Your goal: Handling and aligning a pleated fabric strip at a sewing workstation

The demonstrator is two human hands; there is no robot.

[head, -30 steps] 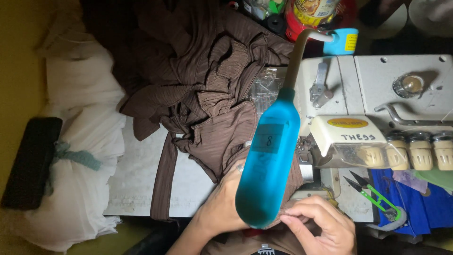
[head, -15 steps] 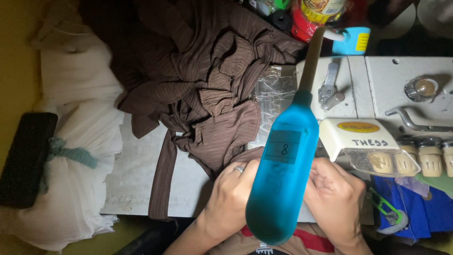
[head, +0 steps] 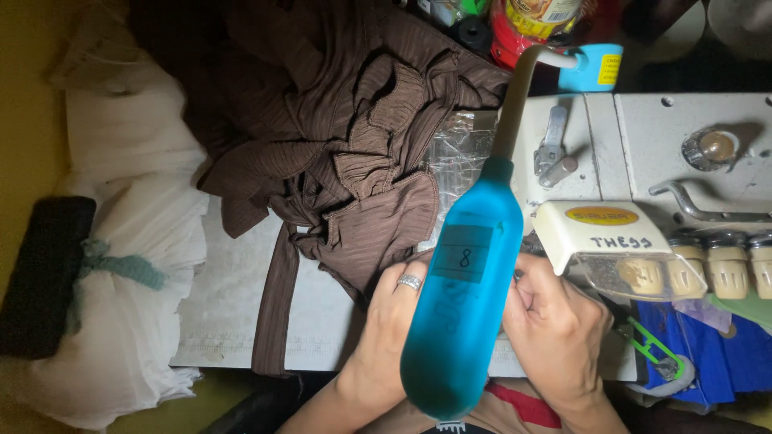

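- Brown ribbed fabric (head: 338, 153) piled on white table (head: 233, 305), lower edge reaching both hands, head view.
- L hand (head: 394, 329), ring on finger, fingers curled down onto fabric edge.
- R hand (head: 555, 329) just beside, fingers bent; what it grips can't tell, blue lamp head (head: 462, 305) blocks it.
- Sewing machine (head: 643, 161) at right; green snips (head: 655, 350) near R hand.

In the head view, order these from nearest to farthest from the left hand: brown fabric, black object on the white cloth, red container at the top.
From the left hand:
1. Brown fabric, touching its fingers.
2. Red container, top, right of centre.
3. Black object, far left.
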